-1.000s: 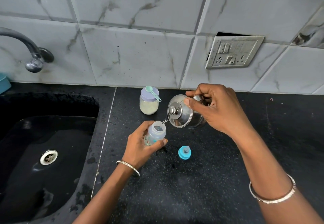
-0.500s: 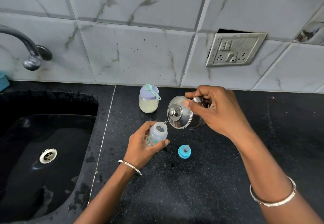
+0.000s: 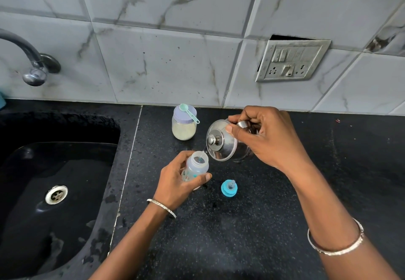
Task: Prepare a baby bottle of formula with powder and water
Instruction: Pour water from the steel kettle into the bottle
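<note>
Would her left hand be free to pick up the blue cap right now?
Probably not yet. The left hand is wrapped around the bottle, steadying it under the kettle tilted by the right hand. The cap sits close by on open counter, nothing blocking it.

A polished, mirror-bright metal kettle is seen above a translucent, frosted plastic bottle. The worktop is finished in speckled black stone; glossy marbled tiles are shown behind.

Left hand curled in grip, thumb forward; right hand raised, fingers clenched, wrist tipped
</note>
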The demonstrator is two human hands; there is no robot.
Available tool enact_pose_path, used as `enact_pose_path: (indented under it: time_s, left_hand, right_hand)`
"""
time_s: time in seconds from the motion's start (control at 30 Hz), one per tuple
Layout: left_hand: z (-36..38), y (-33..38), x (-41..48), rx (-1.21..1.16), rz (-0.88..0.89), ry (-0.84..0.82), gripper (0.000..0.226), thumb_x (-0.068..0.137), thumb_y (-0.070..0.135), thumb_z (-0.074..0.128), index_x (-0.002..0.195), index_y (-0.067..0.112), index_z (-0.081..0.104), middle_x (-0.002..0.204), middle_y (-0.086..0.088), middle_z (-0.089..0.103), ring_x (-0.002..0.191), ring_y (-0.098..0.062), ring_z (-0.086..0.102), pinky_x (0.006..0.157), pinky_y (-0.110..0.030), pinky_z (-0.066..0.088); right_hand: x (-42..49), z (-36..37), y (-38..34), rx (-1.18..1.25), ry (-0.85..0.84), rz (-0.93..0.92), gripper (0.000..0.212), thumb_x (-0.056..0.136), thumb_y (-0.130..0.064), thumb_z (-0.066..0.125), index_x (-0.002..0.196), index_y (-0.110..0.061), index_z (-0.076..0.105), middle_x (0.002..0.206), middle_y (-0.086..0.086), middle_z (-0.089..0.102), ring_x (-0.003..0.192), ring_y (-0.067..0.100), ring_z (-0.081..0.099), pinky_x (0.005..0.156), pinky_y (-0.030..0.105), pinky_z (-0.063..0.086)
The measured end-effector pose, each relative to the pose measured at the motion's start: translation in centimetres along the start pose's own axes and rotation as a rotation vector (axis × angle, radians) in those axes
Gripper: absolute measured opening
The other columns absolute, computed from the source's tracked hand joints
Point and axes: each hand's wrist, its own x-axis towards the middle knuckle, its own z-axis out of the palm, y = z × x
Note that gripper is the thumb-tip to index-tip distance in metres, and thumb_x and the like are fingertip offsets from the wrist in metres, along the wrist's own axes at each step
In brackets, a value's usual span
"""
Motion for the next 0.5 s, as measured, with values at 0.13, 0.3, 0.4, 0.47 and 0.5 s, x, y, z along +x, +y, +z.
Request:
enact_pose_path:
  time_s: [0.13,0.3,0.4,0.47,0.5]
  left_hand:
    - [-0.03,-0.07,-0.10,0.002,-0.001,-0.001,0.059,0.067,0.058,0.082,0.117,0.033,0.061,0.113,0.015,0.070,0.106,-0.007,0.065,0.093,-0.035,0.057]
    - [-0.09,-0.02,-0.07,0.006,-0.001,0.002,0.061,0.066,0.060,0.081,0.117,0.032,0.062,0.112,0.015,0.070,0.106,-0.007,0.066,0.093,-0.036,0.057]
    - [-0.14,0.01,-0.11,0.003,-0.005,-0.002,0.061,0.066,0.061,0.080,0.117,0.032,0.062,0.112,0.016,0.070,0.105,-0.007,0.066,0.093,-0.036,0.057]
    - [-0.12,0.02,-0.17,-0.002,-0.008,-0.003,0.061,0.066,0.060,0.080,0.116,0.032,0.062,0.112,0.016,0.070,0.105,-0.007,0.066,0.093,-0.037,0.057]
    - [-0.10,0.00,-0.19,-0.003,-0.010,-0.005,0.061,0.066,0.060,0.080,0.117,0.032,0.062,0.112,0.016,0.070,0.105,-0.007,0.066,0.094,-0.037,0.057]
  right_hand:
    - [-0.13,-0.02,-0.04,-0.003,0.008,-0.002,0.023,0.083,-0.039,0.077,0.069,-0.036,0.059,0.109,-0.011,0.079,0.103,0.006,0.073,0.091,0.045,0.060]
    - [-0.25,0.08,0.16,-0.014,0.013,-0.007,0.024,0.082,-0.044,0.075,0.068,-0.035,0.058,0.108,-0.013,0.079,0.106,0.008,0.072,0.093,0.046,0.058]
    - [-0.36,-0.02,0.10,-0.015,0.012,-0.008,0.023,0.083,-0.040,0.076,0.069,-0.033,0.059,0.109,-0.012,0.079,0.106,0.006,0.072,0.093,0.045,0.059]
    - [-0.42,-0.09,-0.02,-0.020,0.011,-0.014,0.023,0.084,-0.039,0.076,0.070,-0.033,0.059,0.109,-0.011,0.079,0.105,0.005,0.072,0.093,0.044,0.059]
    - [-0.46,-0.09,-0.07,-0.024,0.009,-0.019,0.023,0.084,-0.039,0.076,0.069,-0.034,0.059,0.108,-0.011,0.079,0.105,0.005,0.072,0.092,0.044,0.059]
